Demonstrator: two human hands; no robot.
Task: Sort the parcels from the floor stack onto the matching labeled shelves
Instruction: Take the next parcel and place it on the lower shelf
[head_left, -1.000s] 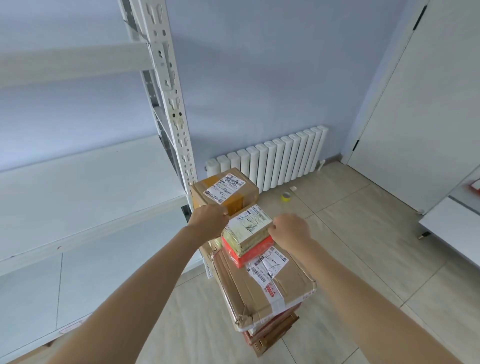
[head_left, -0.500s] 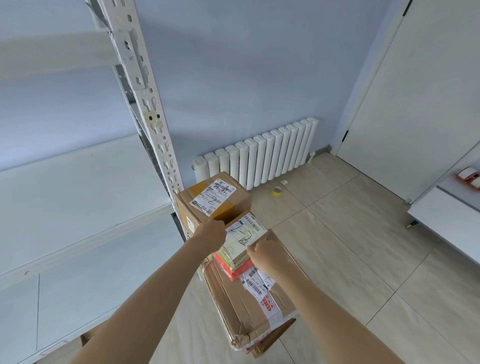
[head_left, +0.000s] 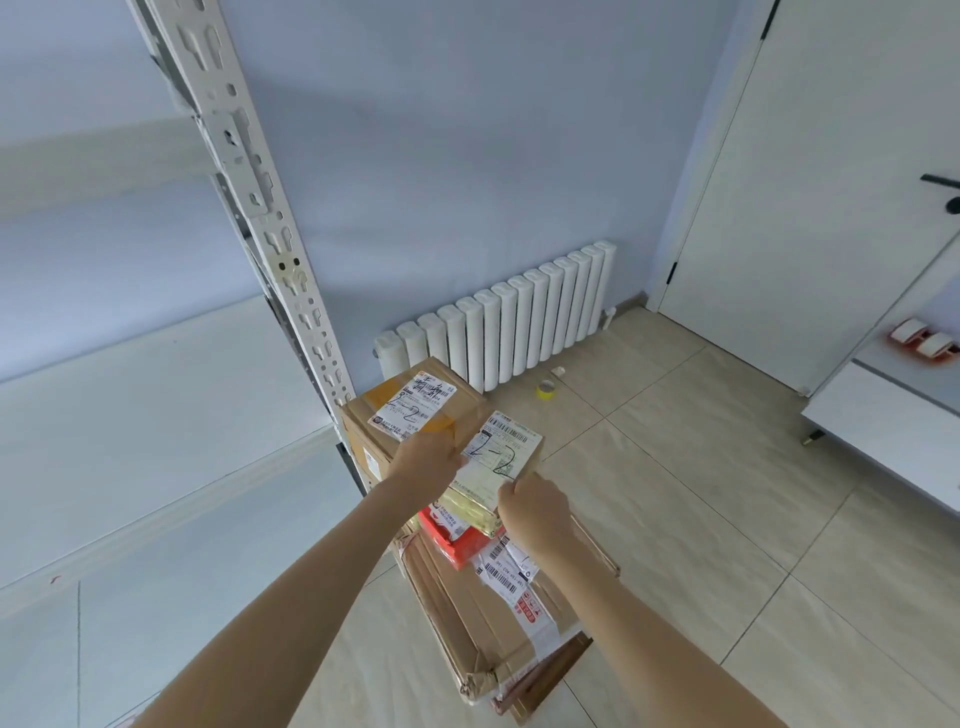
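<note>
**Both hands on the small yellow parcel above the floor stack**

The left hand (head_left: 426, 460) grips the left edge of a small flat parcel wrapped in yellowish plastic (head_left: 496, 470), and the right hand (head_left: 535, 506) pinches its near right corner, so the two hands clamp it from opposite sides. Its white shipping label faces up, with a handwritten "2-2" in black marker (the printed lines are too small to read). The parcel sits tilted, its far end raised, over a red flat box (head_left: 454, 538); whether the two touch cannot be told.

The red box lies on a large brown cardboard carton sealed with clear tape (head_left: 483, 618), which tops the floor stack and carries its own white barcode label. Just behind, beside the shelf post, stands a taller brown cardboard box with a white label (head_left: 410, 410).

To the left runs a white metal shelving unit with a perforated upright (head_left: 291, 270). A white ribbed radiator (head_left: 509, 322) stands against the blue wall, and a yellow tape roll (head_left: 546, 389) lies on the beige tiled floor near it.
</note>
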